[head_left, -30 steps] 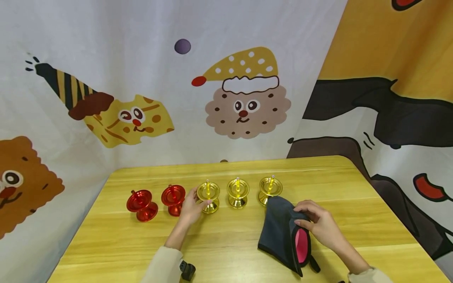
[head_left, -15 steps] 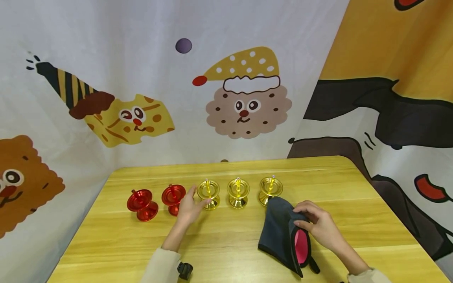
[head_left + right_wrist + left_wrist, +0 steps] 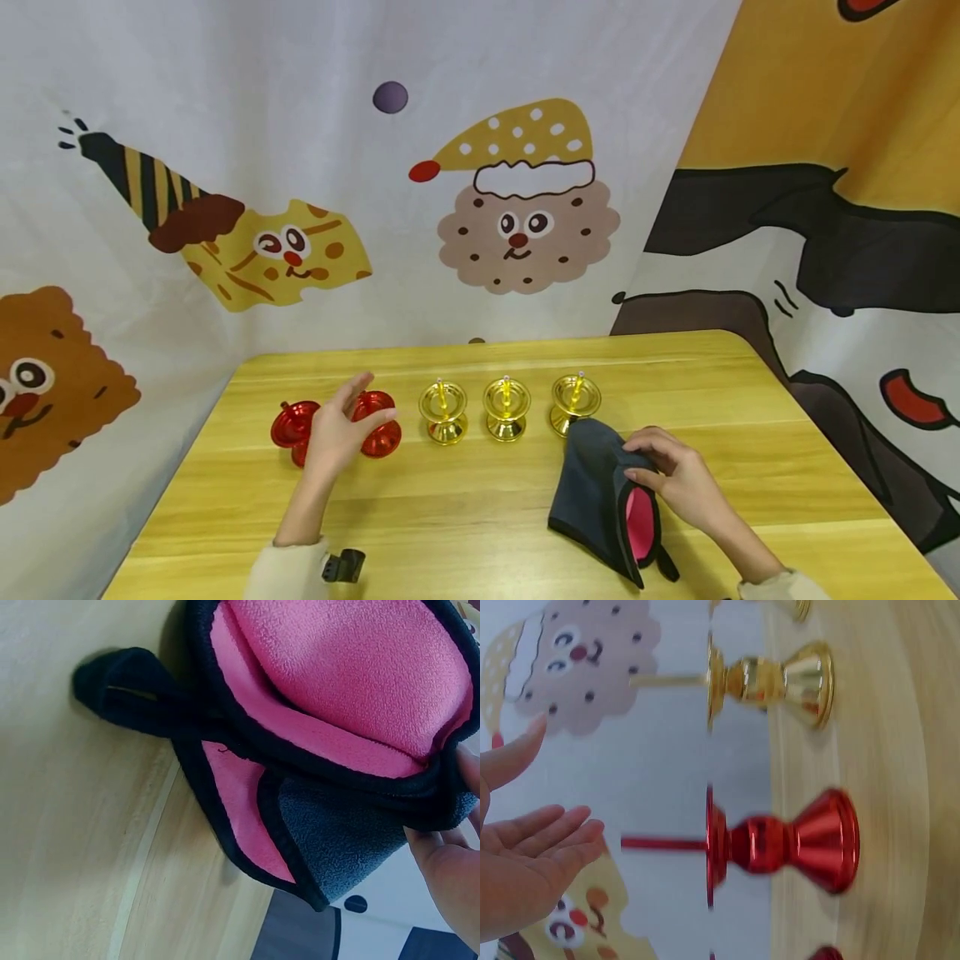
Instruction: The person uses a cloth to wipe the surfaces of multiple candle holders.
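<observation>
My left hand point(image 3: 333, 437) hovers over the two red candle holders, thumb and fingers spread and holding nothing. The nearer red candle holder point(image 3: 384, 442) shows just right of it, upright; in the left wrist view its thin red spike point(image 3: 664, 843) points toward my fingers without touching. The other red candle holder point(image 3: 291, 427) is partly hidden behind my hand. My right hand point(image 3: 678, 471) pinches the upper edge of a dark grey-blue cloth pouch point(image 3: 588, 492) with a pink lining and black trim. The pouch stands tented on the table, its mouth facing right.
Three gold candle holders stand in a row: the left one point(image 3: 446, 432), the middle one point(image 3: 506, 428) and the right one point(image 3: 573, 404), just behind the pouch. A wooden table point(image 3: 450, 533) ends at a cartoon-printed curtain point(image 3: 315, 125). A black loop point(image 3: 124, 694) hangs off the pouch.
My left hand has let go of the left gold candle holder and moved left, over the red ones. The right hand and pouch have stayed in place.
</observation>
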Demonstrator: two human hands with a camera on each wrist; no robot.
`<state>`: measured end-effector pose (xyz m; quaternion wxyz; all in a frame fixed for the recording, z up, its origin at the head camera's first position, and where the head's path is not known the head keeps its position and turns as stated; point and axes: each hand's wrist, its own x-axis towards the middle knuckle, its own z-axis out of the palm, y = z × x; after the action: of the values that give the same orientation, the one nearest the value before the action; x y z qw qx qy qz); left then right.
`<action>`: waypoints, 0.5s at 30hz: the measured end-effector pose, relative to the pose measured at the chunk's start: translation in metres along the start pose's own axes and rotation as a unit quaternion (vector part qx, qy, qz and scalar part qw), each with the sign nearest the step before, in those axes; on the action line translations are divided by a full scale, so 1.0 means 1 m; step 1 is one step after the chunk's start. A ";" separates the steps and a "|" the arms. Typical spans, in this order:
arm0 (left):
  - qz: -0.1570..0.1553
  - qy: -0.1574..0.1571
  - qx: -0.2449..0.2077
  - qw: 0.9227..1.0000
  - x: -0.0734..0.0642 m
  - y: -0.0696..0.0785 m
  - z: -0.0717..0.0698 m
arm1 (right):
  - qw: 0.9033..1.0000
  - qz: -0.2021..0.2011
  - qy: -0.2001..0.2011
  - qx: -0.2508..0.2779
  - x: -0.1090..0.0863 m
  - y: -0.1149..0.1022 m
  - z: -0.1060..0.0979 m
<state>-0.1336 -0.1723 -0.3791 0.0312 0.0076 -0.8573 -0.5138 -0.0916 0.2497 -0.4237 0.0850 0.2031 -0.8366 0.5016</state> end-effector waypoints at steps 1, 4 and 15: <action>-0.007 0.002 0.001 1.000 0.001 -0.003 -0.004 | 1.000 -0.001 0.000 0.001 0.000 0.000 0.000; -0.025 -0.001 0.010 1.000 0.003 -0.013 -0.015 | 1.000 -0.004 0.000 0.003 0.000 0.001 0.000; -0.068 -0.041 0.013 0.997 0.011 -0.063 -0.010 | 1.000 0.006 -0.010 0.005 -0.002 0.001 -0.001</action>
<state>-0.1456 -0.2109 -0.4291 -0.0391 0.0447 -0.8618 -0.5038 -0.0907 0.2511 -0.4250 0.0730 0.2036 -0.8360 0.5042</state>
